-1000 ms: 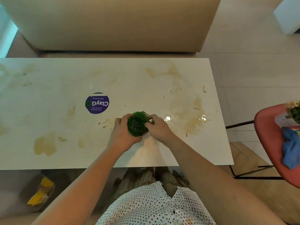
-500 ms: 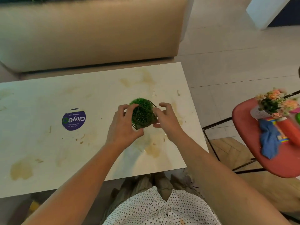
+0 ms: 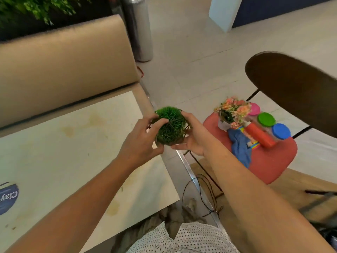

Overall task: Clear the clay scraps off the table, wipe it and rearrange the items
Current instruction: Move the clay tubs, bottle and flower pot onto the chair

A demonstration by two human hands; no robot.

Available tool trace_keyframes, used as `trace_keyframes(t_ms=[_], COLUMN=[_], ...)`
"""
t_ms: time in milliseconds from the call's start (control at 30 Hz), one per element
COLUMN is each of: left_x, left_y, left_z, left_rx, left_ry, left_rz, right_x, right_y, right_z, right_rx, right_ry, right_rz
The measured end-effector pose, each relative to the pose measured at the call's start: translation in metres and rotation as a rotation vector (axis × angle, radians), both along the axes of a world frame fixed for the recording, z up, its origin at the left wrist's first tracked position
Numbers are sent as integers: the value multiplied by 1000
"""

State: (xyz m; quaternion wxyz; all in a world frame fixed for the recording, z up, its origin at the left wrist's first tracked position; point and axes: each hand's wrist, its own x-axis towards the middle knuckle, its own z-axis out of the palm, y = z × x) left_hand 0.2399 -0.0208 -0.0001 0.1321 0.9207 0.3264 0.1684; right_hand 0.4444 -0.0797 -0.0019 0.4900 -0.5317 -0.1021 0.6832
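Two hands around round, spiky-green grass ball

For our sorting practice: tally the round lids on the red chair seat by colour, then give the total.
Pink lid: 1
Green lid: 1
Blue lid: 1
Total: 3

The grass ball is showing bright green, with thin dark wires crossing it. The tabletop is looking cream, blotched with tan stains, and its round sticker is showing deep blue with white lettering. The chair seat is glowing coral red under a pink lid, a green lid, a blue lid, an orange-red tube, a blue cloth and peach-pink flowers. The shirt is showing white with small dark dots.
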Motion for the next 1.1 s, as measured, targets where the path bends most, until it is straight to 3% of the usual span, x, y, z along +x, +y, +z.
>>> trace_keyframes(t_ms=[233,467,633,867,1100], left_x=[132,248,314,362,373], left_y=[-15,-36,-35,-23,-22], left_z=[-7,-19,-54,-96,-108], left_rx=[-85,-292,-318,-323,-359], left_ry=[-21,-153,5,293,325], left_rz=[-251,-129,-103,-122,-96], right_x=[116,197,236,256,260], right_y=[-48,-119,-167,-203,-199], right_z=[-22,-38,-70,-124,-163], right_rx=[11,19,-112,-479,-660], right_ry=[-63,-181,-305,-618,-733], right_rz=[-324,-721,-918,-1040,-909])
